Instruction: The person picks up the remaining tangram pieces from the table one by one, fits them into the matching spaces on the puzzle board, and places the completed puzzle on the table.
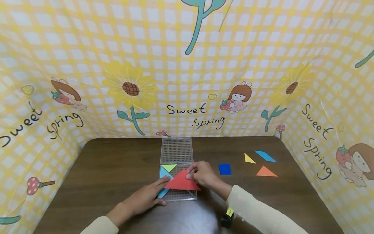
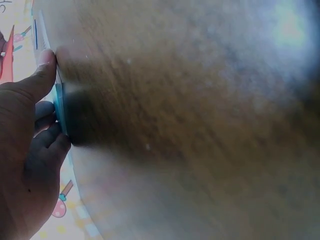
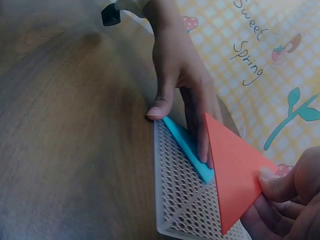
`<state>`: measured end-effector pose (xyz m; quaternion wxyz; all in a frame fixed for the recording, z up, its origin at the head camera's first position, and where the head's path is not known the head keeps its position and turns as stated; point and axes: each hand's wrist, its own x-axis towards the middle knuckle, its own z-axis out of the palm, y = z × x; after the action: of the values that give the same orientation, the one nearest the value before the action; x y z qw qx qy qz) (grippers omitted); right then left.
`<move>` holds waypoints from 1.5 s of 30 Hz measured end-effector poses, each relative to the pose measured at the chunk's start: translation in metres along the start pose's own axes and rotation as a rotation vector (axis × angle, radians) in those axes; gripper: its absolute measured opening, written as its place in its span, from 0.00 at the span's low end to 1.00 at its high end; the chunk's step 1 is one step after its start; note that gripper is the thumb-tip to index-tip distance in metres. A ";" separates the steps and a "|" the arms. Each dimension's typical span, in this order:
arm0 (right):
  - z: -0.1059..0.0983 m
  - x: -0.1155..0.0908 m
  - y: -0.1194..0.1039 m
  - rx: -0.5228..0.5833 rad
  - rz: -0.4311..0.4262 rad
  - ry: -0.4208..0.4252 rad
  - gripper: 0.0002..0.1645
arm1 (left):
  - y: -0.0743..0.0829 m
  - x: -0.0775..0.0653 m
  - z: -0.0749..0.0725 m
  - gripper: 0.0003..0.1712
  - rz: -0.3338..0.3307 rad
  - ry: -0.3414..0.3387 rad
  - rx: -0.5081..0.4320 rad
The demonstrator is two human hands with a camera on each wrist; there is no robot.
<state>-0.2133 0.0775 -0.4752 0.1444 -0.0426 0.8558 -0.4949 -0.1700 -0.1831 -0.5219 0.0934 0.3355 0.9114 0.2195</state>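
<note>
My right hand (image 1: pixel 204 175) pinches a large red triangle tile (image 1: pixel 181 182) near its upper right edge, thumb on its face. The tile is tilted over the lower half of a clear, grid-textured plastic case (image 1: pixel 187 196), covering its middle in the head view. A large light blue triangle (image 3: pixel 186 141) lies along the case's left side, with a small light green triangle (image 1: pixel 169 167) at its top edge. My left hand (image 1: pixel 144 196) rests at the case's left edge, thumb by the near corner, extended fingers touching the light blue triangle.
The case's other half (image 1: pixel 176 150) lies flat behind. To the right on the brown table (image 1: pixel 117 162) are a dark blue square (image 1: pixel 225 169), a yellow triangle (image 1: pixel 249 158), a blue parallelogram (image 1: pixel 265 156) and an orange triangle (image 1: pixel 266 172). Patterned cloth (image 1: pixel 187 81) surrounds the table.
</note>
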 end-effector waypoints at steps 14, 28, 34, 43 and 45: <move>0.022 -0.004 0.014 -0.076 -0.087 0.007 0.06 | 0.001 -0.002 0.001 0.44 0.006 -0.001 -0.011; 0.033 -0.005 0.019 -0.105 -0.161 0.005 0.06 | 0.003 -0.001 0.001 0.45 -0.020 -0.017 0.007; 0.033 -0.007 0.016 -0.134 -0.186 -0.013 0.05 | 0.003 -0.002 0.001 0.44 -0.022 -0.007 0.008; 0.033 -0.012 0.016 -0.177 -0.269 -0.034 0.09 | 0.005 -0.003 0.002 0.42 -0.048 -0.017 0.002; 0.034 -0.012 0.017 -0.220 -0.296 -0.023 0.09 | 0.006 -0.003 0.002 0.42 -0.057 -0.024 0.004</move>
<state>-0.1912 0.0599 -0.5034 0.0742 -0.1891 0.8874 -0.4137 -0.1636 -0.1803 -0.5202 0.1098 0.3122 0.9198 0.2108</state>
